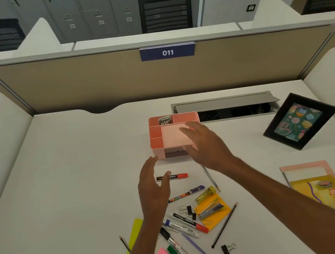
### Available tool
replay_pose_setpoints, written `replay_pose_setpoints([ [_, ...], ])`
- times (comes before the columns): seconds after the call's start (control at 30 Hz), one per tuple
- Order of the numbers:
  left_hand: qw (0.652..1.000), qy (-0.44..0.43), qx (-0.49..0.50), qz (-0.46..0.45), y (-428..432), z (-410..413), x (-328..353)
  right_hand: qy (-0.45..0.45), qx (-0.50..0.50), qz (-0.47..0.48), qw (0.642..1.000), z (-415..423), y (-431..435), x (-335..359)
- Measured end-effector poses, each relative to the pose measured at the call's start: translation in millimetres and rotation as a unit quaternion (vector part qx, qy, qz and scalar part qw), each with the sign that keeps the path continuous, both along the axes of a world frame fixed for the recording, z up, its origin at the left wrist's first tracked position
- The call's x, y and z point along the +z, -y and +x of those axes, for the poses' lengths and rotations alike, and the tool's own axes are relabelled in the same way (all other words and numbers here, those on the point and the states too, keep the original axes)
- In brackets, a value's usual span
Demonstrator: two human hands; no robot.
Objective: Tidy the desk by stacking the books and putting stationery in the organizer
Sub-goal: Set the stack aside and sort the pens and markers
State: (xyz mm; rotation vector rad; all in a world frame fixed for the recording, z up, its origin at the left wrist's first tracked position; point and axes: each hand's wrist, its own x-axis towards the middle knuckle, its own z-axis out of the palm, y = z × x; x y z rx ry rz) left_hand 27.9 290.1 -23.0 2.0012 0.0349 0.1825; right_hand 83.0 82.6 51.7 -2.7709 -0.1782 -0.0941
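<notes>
My left grip (153, 186) and right grip (204, 145) hover released at the organizer (156, 136); likely light, stiff plastic, I'd hold its sides.

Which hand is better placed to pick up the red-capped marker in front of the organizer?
Left. The left hand is open right beside the red-capped marker, its thumb crossing the barrel. The right hand is spread over the organizer, farther from it.
</notes>
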Motion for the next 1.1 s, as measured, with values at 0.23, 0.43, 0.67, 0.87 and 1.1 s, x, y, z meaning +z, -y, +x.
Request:
replay_pose_setpoints([
  [0.23, 0.998, -0.029, -0.058, 0.020, -5.4, -32.7, -17.0, -0.075, 0.006, 0.087, 0.993, -84.0, -5.4, -49.9],
  [0.43, 0.994, -0.077, -0.076, 0.023, -18.2, -59.9, -25.4, -0.157, 0.024, 0.069, 0.985, -147.5, -27.8, -83.5],
  [0.67, 0.985, -0.068, -0.085, 0.131, -37.5, -77.4, -36.5, -0.145, 0.056, -0.041, 0.987, -190.2, -35.2, -97.9],
  [0.87, 0.981, -0.077, -0.082, 0.160, -50.5, -80.4, -40.4, -0.137, 0.044, -0.052, 0.988, -196.9, -32.7, -108.9],
  [1.1, 0.981, -0.083, -0.071, 0.158, -38.4, -85.8, -41.8, -0.120, -0.178, 0.032, 0.976, -187.7, -1.3, -105.1],
])
